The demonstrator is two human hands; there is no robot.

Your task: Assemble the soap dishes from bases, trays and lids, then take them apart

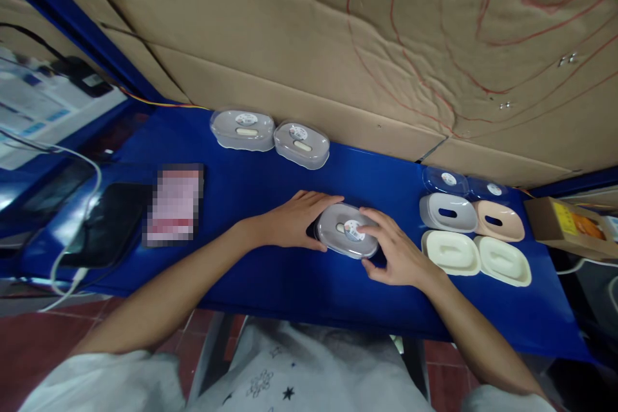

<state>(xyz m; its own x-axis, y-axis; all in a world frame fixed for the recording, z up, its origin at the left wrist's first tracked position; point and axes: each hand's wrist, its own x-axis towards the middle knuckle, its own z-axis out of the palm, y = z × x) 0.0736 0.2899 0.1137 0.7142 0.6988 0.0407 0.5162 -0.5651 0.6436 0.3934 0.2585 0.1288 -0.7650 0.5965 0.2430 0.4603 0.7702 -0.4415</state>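
Observation:
A grey oval soap box (333, 235) with a clear lid and a round label sits at the middle of the blue table. My left hand (295, 219) grips its left end, thumb at the near side and fingers along the far side. At the right end, my right hand (393, 248) holds the same box, with a fingertip on the label. Two similar lidded soap boxes, one (244, 131) beside the other (302, 145), stand by the cardboard at the back left.
On the right lie clear lids (445, 181), a grey slotted tray (448, 212), a peach slotted tray (499, 220) and cream bases (451, 252). A cardboard box (570, 228) stands farther right. Left are a pixelated phone-like object (174, 205), a black device (109, 225) and white cables (60, 264).

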